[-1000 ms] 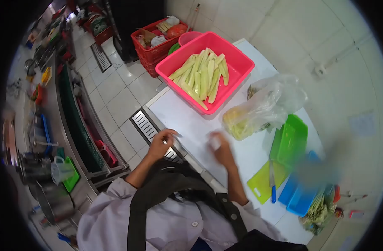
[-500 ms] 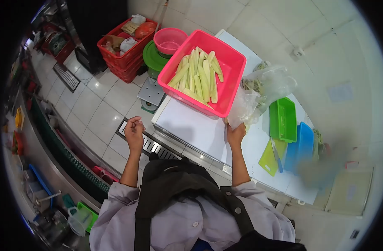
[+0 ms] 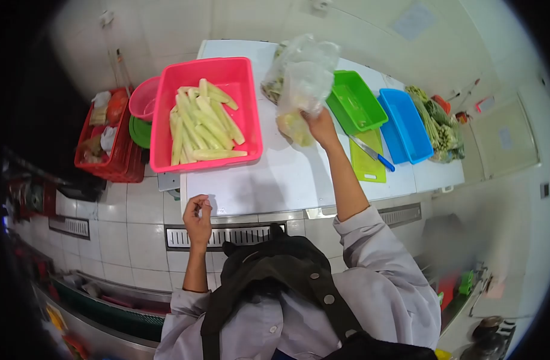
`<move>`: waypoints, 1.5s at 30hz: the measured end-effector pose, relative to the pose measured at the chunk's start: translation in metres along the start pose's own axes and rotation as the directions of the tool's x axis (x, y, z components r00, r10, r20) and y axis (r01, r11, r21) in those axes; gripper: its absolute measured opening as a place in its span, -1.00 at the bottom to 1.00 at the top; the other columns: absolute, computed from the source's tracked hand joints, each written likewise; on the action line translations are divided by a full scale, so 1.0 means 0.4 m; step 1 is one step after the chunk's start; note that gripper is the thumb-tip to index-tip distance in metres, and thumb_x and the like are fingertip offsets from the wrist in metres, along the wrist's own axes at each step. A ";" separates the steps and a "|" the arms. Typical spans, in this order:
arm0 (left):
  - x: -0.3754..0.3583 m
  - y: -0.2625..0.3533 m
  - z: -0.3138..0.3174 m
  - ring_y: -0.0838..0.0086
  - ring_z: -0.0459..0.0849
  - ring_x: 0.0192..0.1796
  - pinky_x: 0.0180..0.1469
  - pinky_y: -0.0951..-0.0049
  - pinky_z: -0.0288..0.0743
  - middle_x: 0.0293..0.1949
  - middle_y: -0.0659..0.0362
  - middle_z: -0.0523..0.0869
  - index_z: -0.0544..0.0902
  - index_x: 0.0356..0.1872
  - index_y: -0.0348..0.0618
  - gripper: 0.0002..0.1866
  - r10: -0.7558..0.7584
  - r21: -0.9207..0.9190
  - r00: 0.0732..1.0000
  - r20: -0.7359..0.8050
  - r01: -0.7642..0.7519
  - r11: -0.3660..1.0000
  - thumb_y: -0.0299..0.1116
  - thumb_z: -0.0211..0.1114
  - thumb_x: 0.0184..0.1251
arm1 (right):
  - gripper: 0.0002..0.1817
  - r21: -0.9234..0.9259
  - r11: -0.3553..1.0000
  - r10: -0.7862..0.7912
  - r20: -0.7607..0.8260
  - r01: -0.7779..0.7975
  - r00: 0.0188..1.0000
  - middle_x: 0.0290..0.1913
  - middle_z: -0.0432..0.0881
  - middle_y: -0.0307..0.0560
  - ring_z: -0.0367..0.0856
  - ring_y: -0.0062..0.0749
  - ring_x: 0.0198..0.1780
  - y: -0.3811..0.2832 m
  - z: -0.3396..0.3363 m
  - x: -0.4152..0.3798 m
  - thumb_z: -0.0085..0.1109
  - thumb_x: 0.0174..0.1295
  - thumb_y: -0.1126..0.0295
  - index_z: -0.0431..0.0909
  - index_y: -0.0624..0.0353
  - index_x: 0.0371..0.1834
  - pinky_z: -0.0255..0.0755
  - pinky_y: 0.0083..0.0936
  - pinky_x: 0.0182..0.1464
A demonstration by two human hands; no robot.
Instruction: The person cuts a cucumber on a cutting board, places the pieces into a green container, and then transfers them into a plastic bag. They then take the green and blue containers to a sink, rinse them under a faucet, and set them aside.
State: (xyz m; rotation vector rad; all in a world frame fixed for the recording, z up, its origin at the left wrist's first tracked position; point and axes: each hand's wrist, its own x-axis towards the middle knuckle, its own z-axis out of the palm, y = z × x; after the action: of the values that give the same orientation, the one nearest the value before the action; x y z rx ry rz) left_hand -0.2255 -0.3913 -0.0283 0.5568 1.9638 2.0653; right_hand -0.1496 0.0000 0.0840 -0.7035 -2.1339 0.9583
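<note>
My right hand grips a clear plastic bag, raised over the white table. Something pale yellow shows in its lower part, too blurred to name. Behind the bag lie greenish vegetables, partly hidden. My left hand hangs at the table's front edge, fingers curled in and holding nothing. It is nearest to a pink tub of peeled, pale green long vegetable pieces. To the right of my right hand are a green basket, a yellow-green cutting board and a blue-handled knife.
A blue tray stands right of the green basket, with bundled green vegetables beyond it. Left of the white table are red crates, a pink bowl and a green lid. A floor drain runs in front.
My right hand has lifted the plastic bag and carried it forward over the table. The view has turned to the right. My left hand stays curled near the table edge.
</note>
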 end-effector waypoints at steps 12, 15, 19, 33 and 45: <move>-0.111 0.033 0.448 0.55 0.62 -0.11 -0.01 0.48 0.52 -0.18 0.24 0.70 0.66 -0.05 -0.20 -0.84 -0.079 0.124 0.992 0.097 0.066 0.990 -0.45 0.27 0.41 | -0.66 0.335 0.853 0.374 0.140 -0.399 0.917 -0.14 0.58 -0.12 0.59 -0.34 -0.17 0.973 -0.606 -0.143 0.13 0.37 0.28 0.48 0.20 0.13 0.51 -0.40 -0.10; -0.119 0.039 0.577 0.57 0.65 -0.11 -0.03 0.44 0.56 -0.14 0.23 0.71 0.66 0.01 -0.13 -0.76 -0.059 0.126 0.968 0.244 0.029 0.992 -0.48 0.33 0.34 | -0.42 0.526 0.717 0.423 0.193 -0.458 0.885 0.02 0.54 -0.03 0.62 -0.21 0.03 0.659 -0.513 -0.077 0.00 0.48 -0.04 0.28 0.12 0.37 0.53 -0.37 0.05; -0.136 0.152 0.615 0.35 0.68 -0.15 -0.03 0.34 0.54 -0.16 0.10 0.71 0.64 0.01 -0.20 -0.77 -0.130 0.242 0.819 0.559 -0.011 0.970 -0.39 0.24 0.41 | -0.41 0.519 0.572 0.624 0.228 -0.635 0.748 0.07 0.48 0.02 0.58 -0.16 0.14 0.683 -0.393 0.091 -0.04 0.51 -0.02 0.25 0.18 0.39 0.50 -0.31 0.12; -0.202 0.056 0.322 0.53 0.64 -0.13 -0.01 0.44 0.58 -0.19 0.18 0.71 0.67 0.09 -0.15 -0.65 -0.235 0.184 0.962 0.140 0.208 0.961 -0.57 0.32 0.27 | -0.44 0.288 0.898 0.173 0.464 -0.332 0.869 -0.01 0.62 -0.09 0.62 -0.33 0.05 0.476 -0.122 -0.233 -0.26 0.57 -0.04 0.46 0.22 0.24 0.50 -0.25 0.15; -0.129 -0.005 0.190 0.49 0.66 -0.08 0.05 0.41 0.57 -0.07 0.21 0.69 0.64 0.10 -0.18 -0.66 -0.159 0.204 0.934 0.320 0.096 0.974 -0.53 0.31 0.29 | -0.34 -0.385 0.917 -0.120 -0.010 0.106 0.993 0.21 0.50 0.20 0.42 0.05 0.28 1.111 -0.651 -0.276 0.30 0.16 0.30 0.34 0.32 0.31 0.27 -0.18 0.36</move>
State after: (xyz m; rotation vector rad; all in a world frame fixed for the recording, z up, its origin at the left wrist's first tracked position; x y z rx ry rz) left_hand -0.1467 -0.3445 -0.0338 0.7413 1.9396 1.5964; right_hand 0.2021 0.2909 -0.1786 -0.7648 -2.3301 0.4633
